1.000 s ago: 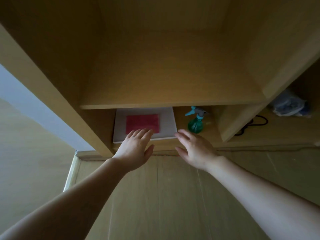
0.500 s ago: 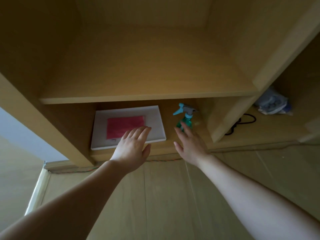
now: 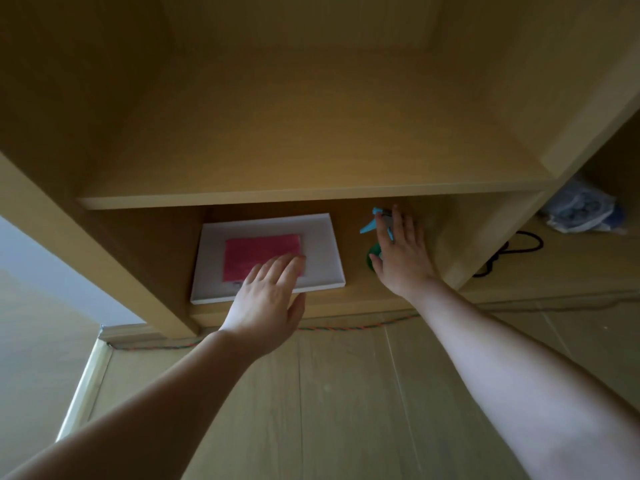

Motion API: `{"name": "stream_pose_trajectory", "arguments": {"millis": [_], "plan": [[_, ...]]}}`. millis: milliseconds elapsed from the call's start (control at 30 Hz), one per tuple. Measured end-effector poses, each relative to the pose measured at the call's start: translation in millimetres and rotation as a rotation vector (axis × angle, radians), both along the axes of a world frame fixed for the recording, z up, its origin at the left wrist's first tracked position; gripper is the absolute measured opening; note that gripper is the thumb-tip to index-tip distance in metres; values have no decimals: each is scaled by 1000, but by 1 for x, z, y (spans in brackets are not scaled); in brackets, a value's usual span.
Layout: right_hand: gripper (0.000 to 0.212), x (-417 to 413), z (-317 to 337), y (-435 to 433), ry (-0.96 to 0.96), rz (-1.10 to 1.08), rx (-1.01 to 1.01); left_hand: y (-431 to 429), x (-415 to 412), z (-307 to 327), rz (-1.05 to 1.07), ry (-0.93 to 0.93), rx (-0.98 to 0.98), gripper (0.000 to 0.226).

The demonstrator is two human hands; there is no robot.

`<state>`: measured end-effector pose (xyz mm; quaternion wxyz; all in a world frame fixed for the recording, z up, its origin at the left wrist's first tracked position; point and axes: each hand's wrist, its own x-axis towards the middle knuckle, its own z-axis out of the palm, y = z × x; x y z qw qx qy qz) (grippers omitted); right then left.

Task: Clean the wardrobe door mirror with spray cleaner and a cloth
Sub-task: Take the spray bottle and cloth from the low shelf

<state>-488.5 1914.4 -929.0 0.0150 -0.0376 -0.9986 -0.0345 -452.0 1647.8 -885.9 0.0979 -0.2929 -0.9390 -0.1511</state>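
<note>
A folded pink cloth [image 3: 258,252] lies on a flat white tray [image 3: 325,251] on the bottom shelf of a wooden wardrobe. My left hand [image 3: 268,301] reaches over the tray's front edge, fingers straight, fingertips at the cloth's near right corner. To the tray's right stands a green spray bottle [image 3: 372,254] with a teal trigger head [image 3: 372,220]. My right hand [image 3: 403,252] covers most of the bottle, fingers extended beside its head; whether it touches the bottle I cannot tell. No mirror shows.
An empty wooden shelf [image 3: 311,197] hangs just above the bottom compartment. A vertical divider [image 3: 498,233] stands right of the bottle; beyond it lie a black cable [image 3: 519,247] and a crumpled plastic bag [image 3: 581,207]. A braided cord [image 3: 346,329] runs along the wardrobe base on the wooden floor.
Both hands have moved forward into the bottom compartment. The left one now reaches the cloth's corner, and the right one has come up against the spray bottle.
</note>
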Motion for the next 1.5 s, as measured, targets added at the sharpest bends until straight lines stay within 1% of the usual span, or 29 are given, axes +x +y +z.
{"name": "stream_pose_trajectory", "arguments": {"millis": [67, 267, 433, 500, 600, 667, 733, 833, 967, 1067, 1200, 1267, 1367, 1500], "plan": [[75, -1, -1, -2, 3, -2, 7, -2, -1, 0, 12, -10, 4, 53], [64, 6, 2, -10, 106, 42, 32, -4, 0, -2, -1, -20, 4, 53], [54, 17, 3, -12, 256, 97, 30, -3, 2, -2, -30, -27, 13, 55], [51, 21, 3, -12, 274, 85, -11, -3, 3, -2, -46, -19, 12, 55], [45, 28, 3, -13, 274, 82, -135, -2, 5, 0, -58, -23, 21, 55], [40, 35, 7, -14, 313, 127, -174, -2, 5, 3, -67, -15, 26, 55], [38, 44, 14, -19, 384, 218, -217, -3, 6, 6, -75, 8, 36, 55], [39, 57, 22, -40, 469, 357, -276, -5, 7, 11, -83, 37, 49, 56], [43, 73, 26, -77, 479, 507, -369, -15, 8, 16, -68, 58, 53, 55], [43, 77, 25, -95, 467, 573, -412, -26, 9, 17, -78, 67, 59, 48], [37, 80, 30, -116, 493, 675, -471, -45, 11, 18, -84, 2, 70, 43], [33, 81, 32, -125, 519, 714, -512, -53, 12, 19, -74, -41, 110, 39], [37, 81, 34, -134, 534, 744, -545, -62, 14, 23, -66, -125, 165, 33], [38, 81, 33, -139, 544, 781, -552, -69, 17, 24, -82, -154, 186, 27]]}}
